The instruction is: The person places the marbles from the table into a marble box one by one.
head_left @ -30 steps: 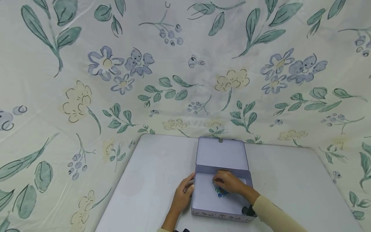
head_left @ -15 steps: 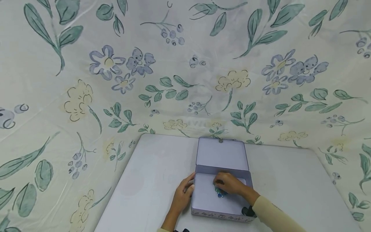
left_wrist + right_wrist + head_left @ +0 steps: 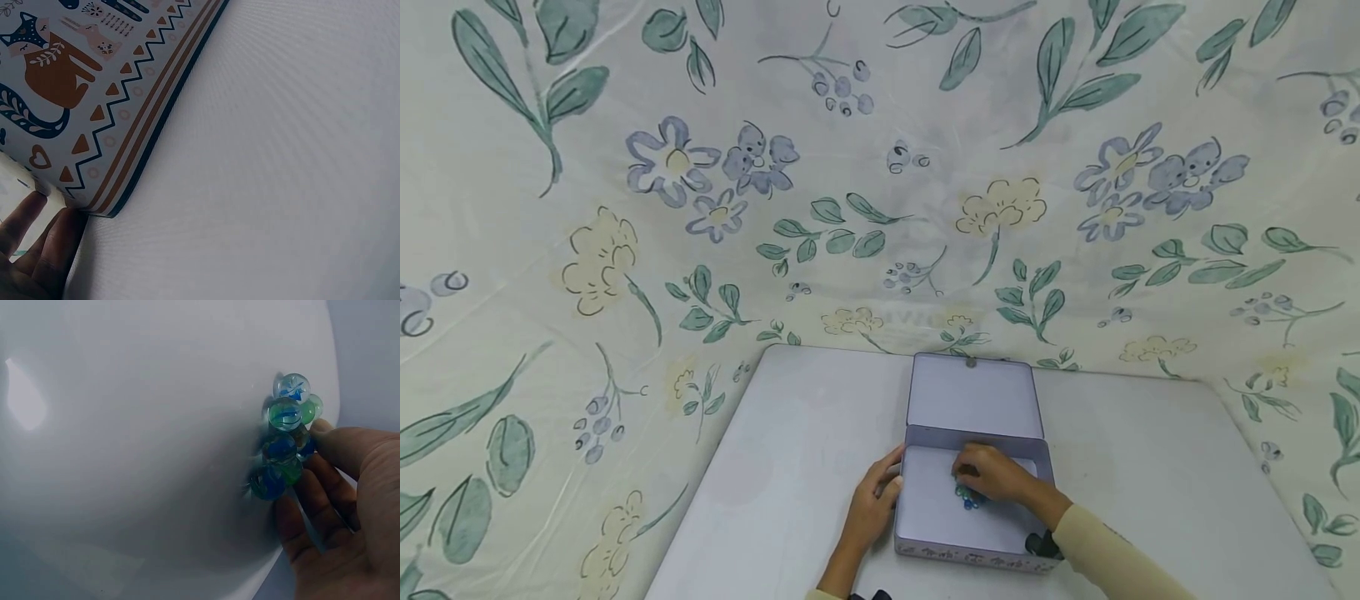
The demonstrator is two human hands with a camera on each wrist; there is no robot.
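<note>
A shallow pale-lilac box (image 3: 932, 518) lies on the table with its hinged lid (image 3: 973, 398) thrown back. My left hand (image 3: 874, 504) rests along the box's left wall, fingers fairly straight. In the left wrist view its fingers (image 3: 59, 247) touch a corner of the box's printed outer side (image 3: 119, 125). Inside the box, several glass marbles (image 3: 281, 448), clear with blue and green swirls, sit bunched together. My right hand (image 3: 992, 473) reaches over the right wall and holds the bunch, thumb on one side and curled fingers on the other. From above, it covers part of the marbles (image 3: 968, 498).
A white table (image 3: 805, 417) carries the box, with bare surface on both sides. Behind it hangs a flower-printed cloth (image 3: 850, 275). A black wrist-worn device (image 3: 1041, 546) shows beside the right sleeve (image 3: 1112, 550), over the box's front right corner.
Very little differs. My right hand's fingertips have shifted slightly around the marbles, while my left hand and the box stay in place.
</note>
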